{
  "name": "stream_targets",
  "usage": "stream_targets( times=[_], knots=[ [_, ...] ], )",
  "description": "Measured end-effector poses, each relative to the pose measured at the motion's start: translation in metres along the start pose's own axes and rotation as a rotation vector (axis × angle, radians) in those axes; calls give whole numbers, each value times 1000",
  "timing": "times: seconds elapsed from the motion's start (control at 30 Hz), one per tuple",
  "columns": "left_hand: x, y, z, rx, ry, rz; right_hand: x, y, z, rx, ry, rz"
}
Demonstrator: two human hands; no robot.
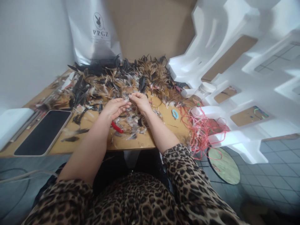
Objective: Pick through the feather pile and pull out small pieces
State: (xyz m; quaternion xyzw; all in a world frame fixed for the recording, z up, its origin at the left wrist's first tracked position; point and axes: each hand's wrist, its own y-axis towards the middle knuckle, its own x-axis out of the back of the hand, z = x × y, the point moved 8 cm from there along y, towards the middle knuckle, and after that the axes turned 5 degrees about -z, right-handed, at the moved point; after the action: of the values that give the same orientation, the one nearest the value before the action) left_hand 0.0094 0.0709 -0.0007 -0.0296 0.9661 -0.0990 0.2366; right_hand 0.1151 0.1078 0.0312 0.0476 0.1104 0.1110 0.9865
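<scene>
My left hand (116, 107) and my right hand (141, 103) meet over the front middle of the table, thumbs and fingertips pinched together. Between them shows a small greyish-white feather (126, 97), gripped from both sides; its finer detail is blurred. Brown and black feathers (100, 84) lie in a thick heap just beyond the hands. Below my fingers, loose fluffy feathers (133, 122) are scattered on the wooden tabletop (150, 141). A red curved handle (117, 127) of a tool lies beside my left wrist, its other end hidden among the feathers.
A dark-screened phone (43, 132) rests at the left. Right of my hands are a light-blue ring (174, 114) and tangled pink strings (201, 131). White moulded foam (225, 40) and a lidded jar (206, 89) stand at the right. Behind the feathers leans a silver bag (93, 47).
</scene>
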Motion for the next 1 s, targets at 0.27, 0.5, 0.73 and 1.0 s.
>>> stream_targets(
  times=[0.27, 0.5, 0.73, 1.0],
  knots=[
    [4, 3, -5, -107, 84, -39, 3, 3, -1, 51, -103, -14],
    [26, 4, -23, -241, -84, -250, 24, 13, 4, 227, -540, -81],
    [34, 7, -23, -267, -164, -291, 9, 6, 3, 239, -801, 143],
    [32, 6, -23, -270, -158, -253, -21, -16, 5, 460, -1197, 208]
  ],
)
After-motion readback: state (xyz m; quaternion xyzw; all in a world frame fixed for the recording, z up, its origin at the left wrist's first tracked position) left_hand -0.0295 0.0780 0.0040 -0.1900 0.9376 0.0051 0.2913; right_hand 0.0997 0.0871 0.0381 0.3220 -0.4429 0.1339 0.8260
